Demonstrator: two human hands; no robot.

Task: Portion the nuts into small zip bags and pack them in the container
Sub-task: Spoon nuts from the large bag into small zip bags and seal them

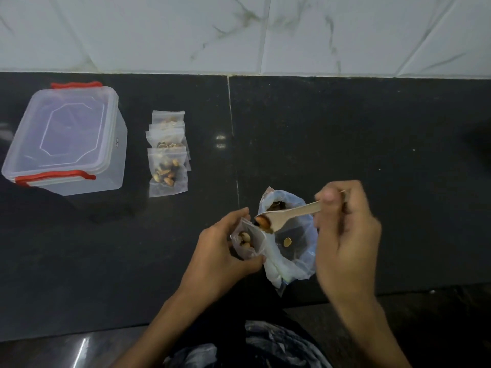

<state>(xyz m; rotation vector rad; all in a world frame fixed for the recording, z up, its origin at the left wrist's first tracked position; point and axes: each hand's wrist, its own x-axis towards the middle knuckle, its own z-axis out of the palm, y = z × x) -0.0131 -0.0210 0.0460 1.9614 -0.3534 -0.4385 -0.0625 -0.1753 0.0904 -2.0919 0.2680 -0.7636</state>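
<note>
My left hand (220,251) grips a small zip bag (248,241) held open, with a few nuts inside. My right hand (342,229) holds a wooden spoon (287,213) by its handle; the bowl carries nuts and tilts over the small bag's mouth. Behind the spoon stands a large clear plastic bag of nuts (292,243), its mouth open on the dark counter. Several filled small zip bags (167,155) lie in an overlapping stack at the left centre. A clear plastic container (66,139) with red clips stands at the far left, its lid on.
The dark stone counter (345,134) runs to a white marbled tile wall (239,33) at the back. Its front edge lies just below my wrists. A dark garment with a pale print (265,343) shows at the bottom.
</note>
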